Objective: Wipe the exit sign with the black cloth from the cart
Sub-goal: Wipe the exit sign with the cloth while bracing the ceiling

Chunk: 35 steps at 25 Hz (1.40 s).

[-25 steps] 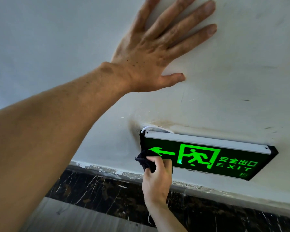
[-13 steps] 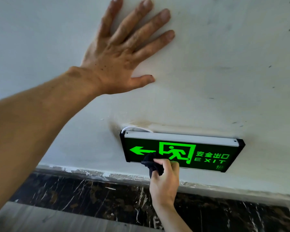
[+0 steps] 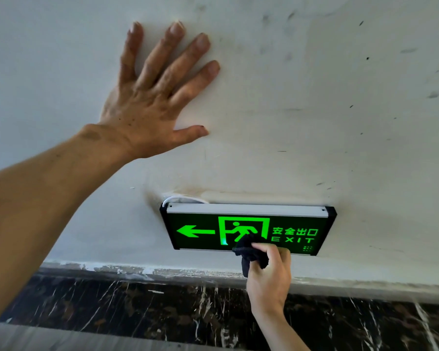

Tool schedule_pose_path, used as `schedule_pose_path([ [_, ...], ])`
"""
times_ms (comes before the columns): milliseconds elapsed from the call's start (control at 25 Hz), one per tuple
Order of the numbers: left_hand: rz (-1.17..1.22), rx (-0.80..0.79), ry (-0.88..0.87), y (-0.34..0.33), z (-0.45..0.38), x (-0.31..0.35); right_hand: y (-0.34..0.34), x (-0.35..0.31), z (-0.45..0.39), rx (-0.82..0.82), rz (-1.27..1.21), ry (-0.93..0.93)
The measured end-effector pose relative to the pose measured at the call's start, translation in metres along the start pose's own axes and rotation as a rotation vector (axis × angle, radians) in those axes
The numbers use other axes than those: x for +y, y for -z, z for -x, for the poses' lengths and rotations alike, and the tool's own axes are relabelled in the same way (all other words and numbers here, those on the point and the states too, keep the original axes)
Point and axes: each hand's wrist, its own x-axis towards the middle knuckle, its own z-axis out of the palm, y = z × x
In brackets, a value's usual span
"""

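Observation:
A lit exit sign (image 3: pixel 200 231) with a black frame, green arrow, running figure and "EXIT" lettering is fixed low on the white wall (image 3: pixel 314 110). My right hand (image 3: pixel 270 277) grips a bunched black cloth (image 3: pixel 250 252) and presses it against the sign's lower edge, under the running figure. The cloth hides the figure's legs. My left hand (image 3: pixel 150 102) lies flat on the wall above and left of the sign, fingers spread, holding nothing.
A dark marble skirting band (image 3: pixel 137 307) with white veins runs below the wall, with chipped paint along its top. A grey floor strip (image 3: pixel 36 338) shows at the bottom left. A white cable (image 3: pixel 180 198) loops at the sign's top left corner.
My right hand has slid the black cloth rightwards along the sign, from the arrow end to under the running figure. The left hand stays flat on the wall.

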Motion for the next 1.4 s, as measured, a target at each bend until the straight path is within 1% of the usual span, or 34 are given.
schedule_pose_path([
  [280, 0.046, -0.078, 0.058, 0.007, 0.0, 0.013, 0.018, 0.005, -0.009, 0.048, -0.107, -0.096],
  [520, 0.043, -0.075, 0.066, 0.007, 0.0, 0.014, 0.033, 0.014, -0.021, 0.12, -0.211, -0.214],
  [920, 0.03, -0.056, 0.073, 0.003, 0.002, 0.012, 0.054, 0.027, -0.035, 0.241, -0.287, -0.351],
  [1120, 0.036, -0.042, 0.077, 0.004, 0.001, 0.014, 0.058, 0.022, -0.041, 0.283, -0.538, -0.471],
  [1240, 0.025, -0.022, 0.084, 0.006, 0.0, 0.015, 0.066, 0.01, -0.048, 0.323, -0.658, -0.445],
  [1400, 0.036, -0.036, 0.08, 0.008, 0.001, 0.014, 0.072, -0.004, -0.05, 0.314, -0.711, -0.398],
])
